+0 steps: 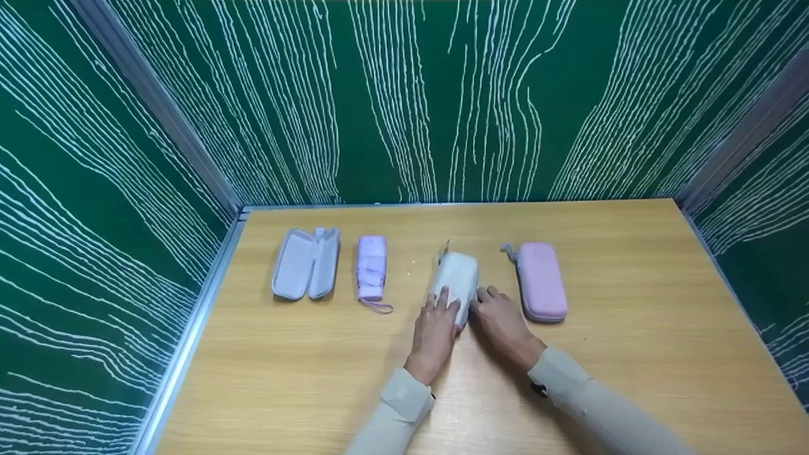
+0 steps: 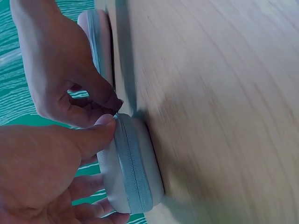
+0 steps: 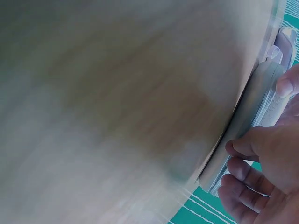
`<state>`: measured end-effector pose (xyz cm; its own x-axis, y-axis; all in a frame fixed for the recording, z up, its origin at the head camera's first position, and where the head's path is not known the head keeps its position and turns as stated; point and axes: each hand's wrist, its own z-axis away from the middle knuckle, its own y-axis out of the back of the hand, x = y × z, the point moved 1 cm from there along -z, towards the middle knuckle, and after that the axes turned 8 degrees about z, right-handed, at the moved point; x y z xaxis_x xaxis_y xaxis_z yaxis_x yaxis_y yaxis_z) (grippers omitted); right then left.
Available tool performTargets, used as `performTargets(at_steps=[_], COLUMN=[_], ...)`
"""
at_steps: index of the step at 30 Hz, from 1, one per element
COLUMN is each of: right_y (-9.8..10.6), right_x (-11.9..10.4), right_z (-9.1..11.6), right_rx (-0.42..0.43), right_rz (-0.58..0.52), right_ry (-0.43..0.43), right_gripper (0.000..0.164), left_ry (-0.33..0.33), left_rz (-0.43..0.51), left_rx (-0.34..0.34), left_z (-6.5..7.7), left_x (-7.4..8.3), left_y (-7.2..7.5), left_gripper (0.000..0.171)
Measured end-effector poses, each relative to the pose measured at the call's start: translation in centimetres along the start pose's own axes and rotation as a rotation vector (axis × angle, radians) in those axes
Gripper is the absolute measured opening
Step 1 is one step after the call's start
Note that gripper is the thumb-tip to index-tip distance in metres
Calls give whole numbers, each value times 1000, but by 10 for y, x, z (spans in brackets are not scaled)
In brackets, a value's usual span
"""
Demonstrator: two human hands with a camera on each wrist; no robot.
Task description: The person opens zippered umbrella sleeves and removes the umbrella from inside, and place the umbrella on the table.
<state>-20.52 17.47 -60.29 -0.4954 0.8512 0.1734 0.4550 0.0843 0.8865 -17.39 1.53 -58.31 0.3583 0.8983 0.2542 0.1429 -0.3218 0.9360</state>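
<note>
A pale grey zip case point(image 1: 460, 273) lies closed on the table in the head view, its zipper seam point(image 2: 131, 161) facing the left wrist camera. My left hand point(image 1: 435, 332) grips the near part of this case, fingers over the top and thumb along the seam. At the case's right side, my right hand point(image 1: 504, 321) pinches the zipper pull with thumb and fingertips; the pull itself is mostly hidden by them. In the right wrist view, the right thumb and forefinger point(image 3: 243, 147) meet right at the seam.
Right of the hands lies a pink zip case point(image 1: 543, 281) with a grey strap. To the left are a folded lilac umbrella point(image 1: 371, 265) with a wrist loop and an opened grey case point(image 1: 294, 264). Green walls with white lines enclose the wooden table point(image 1: 284, 373).
</note>
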Motion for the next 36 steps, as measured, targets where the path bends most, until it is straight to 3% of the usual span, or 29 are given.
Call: performTargets(at_steps=[9, 16, 17, 22, 31, 36], right_y=[-1, 0, 1, 3, 5, 4], right_x=[-1, -2, -2, -3, -4, -3], right_z=[3, 6, 6, 7, 8, 11], right_rx=[7, 25, 27, 47, 85, 94], right_rz=[-11, -45, -50, -27, -22, -65], right_ry=[17, 20, 21, 48, 73, 73], right_gripper=[22, 16, 16, 9, 6, 6], left_ry=[3, 0, 1, 18, 36, 64], left_rz=[-67, -225, -230, -268, -310, -339], left_rx=[50, 94, 105, 123, 100, 116], left_z=[1, 3, 3, 1, 2, 0], left_x=[6, 12, 11, 15, 20, 27], left_y=[-6, -11, -17, -18, -13, -16], left_gripper=[47, 47, 47, 48, 54, 43])
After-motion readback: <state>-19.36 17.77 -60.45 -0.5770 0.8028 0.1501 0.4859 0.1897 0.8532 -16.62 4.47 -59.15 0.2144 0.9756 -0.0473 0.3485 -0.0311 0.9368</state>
